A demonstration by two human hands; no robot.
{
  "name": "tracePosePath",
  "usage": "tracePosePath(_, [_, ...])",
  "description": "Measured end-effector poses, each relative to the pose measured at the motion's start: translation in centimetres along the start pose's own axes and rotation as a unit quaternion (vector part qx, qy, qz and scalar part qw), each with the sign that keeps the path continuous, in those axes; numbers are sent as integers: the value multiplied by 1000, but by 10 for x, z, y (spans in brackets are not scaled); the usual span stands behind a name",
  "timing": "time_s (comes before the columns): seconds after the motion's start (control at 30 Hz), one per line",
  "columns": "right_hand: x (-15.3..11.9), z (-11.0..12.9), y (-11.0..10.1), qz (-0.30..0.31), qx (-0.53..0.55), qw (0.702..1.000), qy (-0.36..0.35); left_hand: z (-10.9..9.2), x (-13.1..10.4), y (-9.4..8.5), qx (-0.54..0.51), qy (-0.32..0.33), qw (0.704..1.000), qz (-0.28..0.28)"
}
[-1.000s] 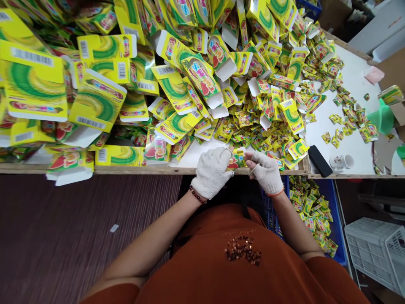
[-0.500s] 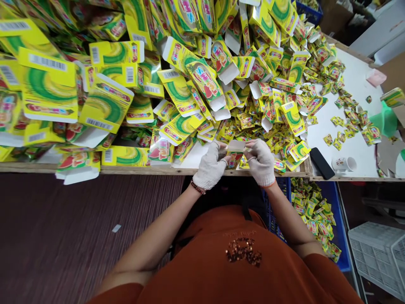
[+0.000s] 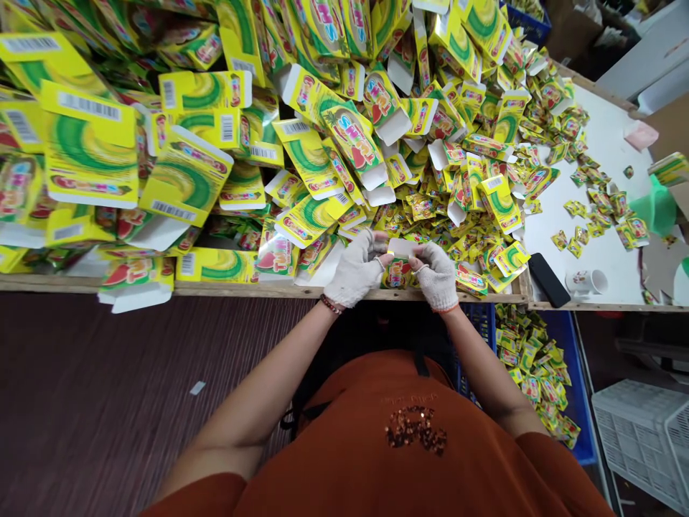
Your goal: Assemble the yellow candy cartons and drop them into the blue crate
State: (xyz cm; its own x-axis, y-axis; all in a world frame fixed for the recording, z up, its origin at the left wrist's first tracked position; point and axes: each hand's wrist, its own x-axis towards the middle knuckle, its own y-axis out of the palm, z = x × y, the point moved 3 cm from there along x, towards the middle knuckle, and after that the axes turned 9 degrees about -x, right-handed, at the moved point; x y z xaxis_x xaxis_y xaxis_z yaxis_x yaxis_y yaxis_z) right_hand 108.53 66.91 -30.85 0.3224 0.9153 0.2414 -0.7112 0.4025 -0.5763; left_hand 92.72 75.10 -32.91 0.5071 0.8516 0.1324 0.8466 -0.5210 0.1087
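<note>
Carefully, left hand (image 3: 356,270) and right hand (image 3: 437,277) are holding a carton (image 3: 399,273), apparently working its pale flap (image 3: 402,247); folding is likely demanding even pressure.

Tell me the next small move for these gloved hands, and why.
Probably fold the pale flap closed: the small box sits between the left hand and the right hand near the table edge, and at its far end that flap appears not yet tucked in.

Gloved L hand (image 3: 355,270) & R hand (image 3: 437,276) hold small box (image 3: 399,273) at table edge (image 3: 242,289), nr loose pkts (image 3: 423,207).
</note>
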Motion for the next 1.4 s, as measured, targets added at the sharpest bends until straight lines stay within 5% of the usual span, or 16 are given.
tracePosePath(0.27, [0, 22, -12, 52, -116, 983, -131, -14, -5, -3, 96, 90, 991, 36])
tracePosePath(0.53, [4, 24, -16, 35, -120, 986, -109, -33, -4, -3, 132, 44, 989, 56])
tracePosePath(0.77, [-7, 11, -18, 78, -107, 967, -217, -25, -15, -8, 183, 223, 950, 122])
tracePosePath(0.87, [-17, 3, -18, 84, -130, 959, -239, -19, -19, -7, 242, 248, 924, 159])
tracePosePath(1.0, [-21, -1, -12, 82, -187, 955, -217, -12, -22, 0, 232, 227, 933, 156])
tracePosePath(1.2, [-13, 8, -5, 62, -177, 971, -149, -8, -6, 4, 216, 161, 960, 72])
tracePosePath(1.27, [-13, 8, -16, 41, -170, 976, -130, -10, 7, -1, 246, 140, 956, 81])
tracePosePath(1.4, [-17, -2, -65, 15, -221, 972, -81, -13, 32, -8, 339, 137, 911, 189])
